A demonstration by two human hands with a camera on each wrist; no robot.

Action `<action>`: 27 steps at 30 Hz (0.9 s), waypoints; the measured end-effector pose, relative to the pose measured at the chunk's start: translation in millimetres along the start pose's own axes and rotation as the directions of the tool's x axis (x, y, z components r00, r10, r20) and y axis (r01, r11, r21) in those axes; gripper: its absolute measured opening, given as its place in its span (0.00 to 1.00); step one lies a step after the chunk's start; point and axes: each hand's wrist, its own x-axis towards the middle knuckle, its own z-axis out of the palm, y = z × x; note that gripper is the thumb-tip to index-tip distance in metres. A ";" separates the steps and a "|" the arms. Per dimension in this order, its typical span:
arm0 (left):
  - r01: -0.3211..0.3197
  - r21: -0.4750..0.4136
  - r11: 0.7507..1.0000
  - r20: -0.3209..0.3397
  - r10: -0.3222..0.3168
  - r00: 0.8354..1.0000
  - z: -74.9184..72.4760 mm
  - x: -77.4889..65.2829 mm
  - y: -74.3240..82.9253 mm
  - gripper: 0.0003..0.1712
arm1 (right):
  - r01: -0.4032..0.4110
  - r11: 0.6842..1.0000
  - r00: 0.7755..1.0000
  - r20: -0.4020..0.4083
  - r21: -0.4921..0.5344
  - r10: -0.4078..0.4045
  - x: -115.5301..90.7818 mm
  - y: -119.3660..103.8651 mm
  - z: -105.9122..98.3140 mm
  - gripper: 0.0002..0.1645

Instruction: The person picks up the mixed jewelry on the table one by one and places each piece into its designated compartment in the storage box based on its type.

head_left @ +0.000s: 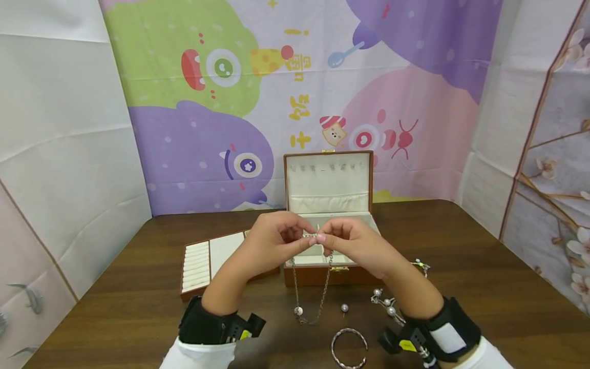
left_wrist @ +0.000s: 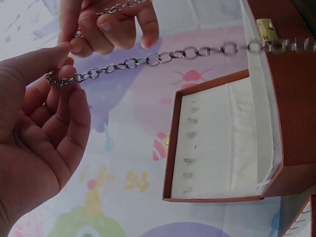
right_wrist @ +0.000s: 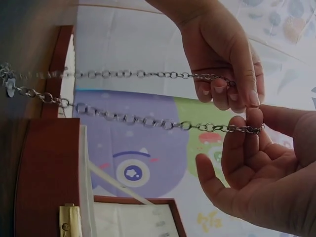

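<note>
A silver chain necklace (head_left: 328, 279) hangs in a loop from both hands, in front of the open jewelry box (head_left: 334, 275). A small round pendant (head_left: 298, 311) hangs at its lower end. My left hand (head_left: 281, 236) pinches one end of the chain between thumb and fingers. Facing it, my right hand (head_left: 355, 241) pinches the other end, and the fingertips of the two hands meet. In the left wrist view, the chain (left_wrist: 153, 59) runs off past the box. Both strands of the chain (right_wrist: 168, 123) show in the right wrist view; fingertips hide the very ends.
Left of the box lies a cream-lined tray (head_left: 226, 248) with ring rolls. On the brown table (head_left: 138, 307), nearer me, are a pearl stud (head_left: 344, 308), a silver cuff bracelet (head_left: 334, 348) and a pearl-beaded piece (head_left: 387, 302). Another piece (head_left: 421, 265) is partly behind my right forearm.
</note>
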 end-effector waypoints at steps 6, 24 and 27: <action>0.071 -0.038 0.997 0.070 -0.068 0.995 -1.2 -0.3 1.5 0.03 | -0.002 1.000 1.000 -0.028 -0.008 0.002 -1.1 -4.1 2.0 0.13; 0.151 -0.025 0.988 0.203 -0.142 0.969 -1.4 -3.0 -10.4 0.10 | -0.021 0.919 0.999 0.032 -0.394 0.036 29.9 -44.6 0.9 0.08; 0.173 0.009 0.985 0.220 -0.170 0.960 -3.9 -4.3 -13.4 0.14 | -0.016 0.896 0.999 0.037 -0.444 0.036 35.3 -55.5 -2.9 0.07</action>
